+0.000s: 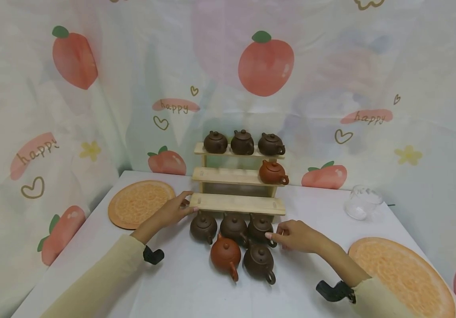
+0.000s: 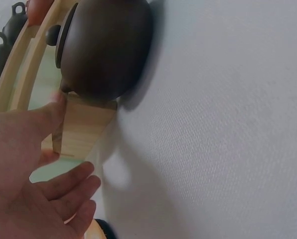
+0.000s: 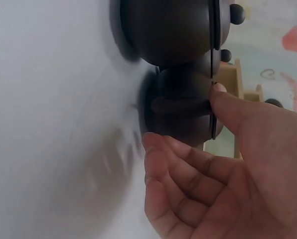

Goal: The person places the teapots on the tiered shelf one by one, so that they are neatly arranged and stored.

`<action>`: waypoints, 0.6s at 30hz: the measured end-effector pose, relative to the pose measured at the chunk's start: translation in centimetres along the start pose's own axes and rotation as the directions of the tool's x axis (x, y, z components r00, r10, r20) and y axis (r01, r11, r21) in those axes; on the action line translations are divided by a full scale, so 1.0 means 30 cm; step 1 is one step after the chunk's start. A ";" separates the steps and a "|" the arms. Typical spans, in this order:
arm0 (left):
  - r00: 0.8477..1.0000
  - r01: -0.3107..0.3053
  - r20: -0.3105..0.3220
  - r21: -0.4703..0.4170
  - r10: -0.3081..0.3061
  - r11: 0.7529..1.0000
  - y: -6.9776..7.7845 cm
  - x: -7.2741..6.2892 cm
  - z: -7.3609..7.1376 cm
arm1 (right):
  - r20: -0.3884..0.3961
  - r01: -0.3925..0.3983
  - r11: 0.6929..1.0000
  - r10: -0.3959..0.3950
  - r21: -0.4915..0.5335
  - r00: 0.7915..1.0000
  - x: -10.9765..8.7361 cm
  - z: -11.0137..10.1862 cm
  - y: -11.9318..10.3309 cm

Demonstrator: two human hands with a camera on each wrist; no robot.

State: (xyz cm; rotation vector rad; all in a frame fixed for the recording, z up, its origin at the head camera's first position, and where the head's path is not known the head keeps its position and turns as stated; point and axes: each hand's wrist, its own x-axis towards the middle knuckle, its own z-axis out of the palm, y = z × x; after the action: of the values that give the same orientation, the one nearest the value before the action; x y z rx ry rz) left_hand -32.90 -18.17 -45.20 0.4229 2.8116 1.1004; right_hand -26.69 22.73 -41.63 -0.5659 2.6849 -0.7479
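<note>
From the head view, the left hand [image 1: 170,212] steadies the wooden rack [image 1: 237,204] at its nine o'clock end while the right hand [image 1: 297,235] pinches a dark teapot [image 1: 259,228] below the lowest shelf; the left wrist view shows fingers [image 2: 69,181] loosely spread by the rack's end; the right wrist view shows thumb and fingers [image 3: 178,154] closing on the small, hard, breakable pot's handle side, probably best gripped round its body.

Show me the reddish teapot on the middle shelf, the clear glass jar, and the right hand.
Reddish teapot [image 1: 272,172], head view, on its round body.
Clear glass jar [image 1: 362,203], head view, on its side wall.
Right hand [image 1: 297,235], head view, on the back of the hand.
</note>
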 end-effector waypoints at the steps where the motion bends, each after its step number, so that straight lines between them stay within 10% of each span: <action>1: 1.000 0.002 -0.001 -0.003 -0.002 1.000 -0.001 0.000 0.000 | -0.004 0.007 1.000 -0.007 0.002 1.000 -0.002 0.002 -0.002; 18: 1.000 -0.003 -0.002 -0.002 0.003 1.000 -0.008 0.003 0.001 | -0.118 0.093 0.983 -0.112 -0.156 0.987 -0.014 0.062 -0.003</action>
State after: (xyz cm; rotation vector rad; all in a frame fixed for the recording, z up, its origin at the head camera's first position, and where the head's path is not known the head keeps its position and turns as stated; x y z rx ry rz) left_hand -33.01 -18.29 -45.39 0.4262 2.8116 1.1048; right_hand -25.60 22.03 -43.04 -0.7213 2.8652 -0.6297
